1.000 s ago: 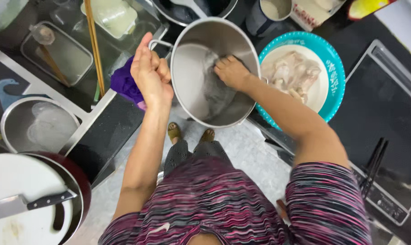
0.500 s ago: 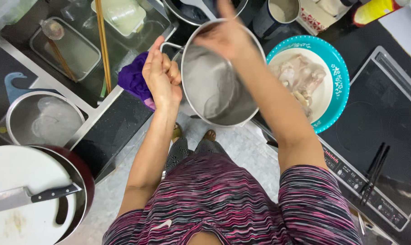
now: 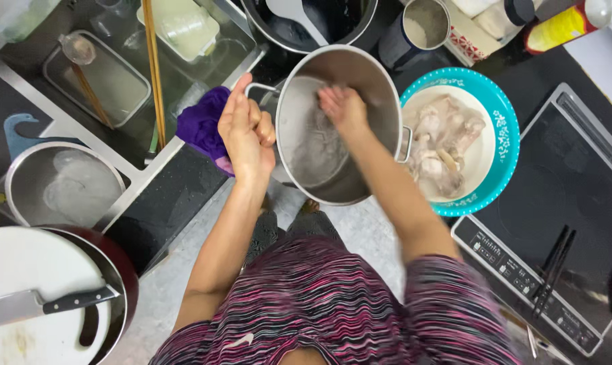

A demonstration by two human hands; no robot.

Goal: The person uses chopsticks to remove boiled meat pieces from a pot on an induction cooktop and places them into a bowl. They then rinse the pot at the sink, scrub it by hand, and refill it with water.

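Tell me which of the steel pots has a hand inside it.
The tall steel pot in the middle: the right hand is inside it and the left hand is at its handle. The steel pot by the sink is untouched.

Two hands: the left hand (image 3: pixel 246 135) and the right hand (image 3: pixel 344 108). One tall steel pot (image 3: pixel 377 88) sits between them. One teal-rimmed plate (image 3: pixel 505 135) carries several pale pieces of raw meat (image 3: pixel 441 145); their exact number cannot be told. One purple cloth (image 3: pixel 201 125). One knife (image 3: pixel 39 304) lies on one round white board (image 3: pixel 22 270). One steel bowl (image 3: pixel 56 186). One long pair of wooden chopsticks (image 3: pixel 152 67), and one dark pair (image 3: pixel 552 270) on one induction cooker (image 3: pixel 563 223). One rectangular tray (image 3: pixel 100 84). One mug (image 3: pixel 421 27).
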